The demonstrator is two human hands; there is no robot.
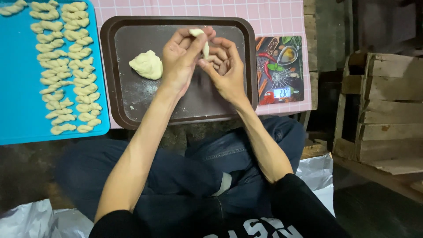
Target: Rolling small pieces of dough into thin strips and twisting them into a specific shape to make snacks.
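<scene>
Blue mat (pixel 17 110) full of twisted dough pieces (pixel 66 66), then a brown tray (pixel 115 88) with a dough lump (pixel 147 64) (kitchen scale (pixel 280 70) far right). Above the tray, left hand (pixel 180 59) and right hand (pixel 227 68) both pinch a pale dough strip (pixel 202 40), roughly upright, top leaning left.

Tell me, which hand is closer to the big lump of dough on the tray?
The left hand. It is just right of the dough lump in the picture, almost beside it. The right hand is farther right, past the left hand; both hold a small dough strip.
</scene>
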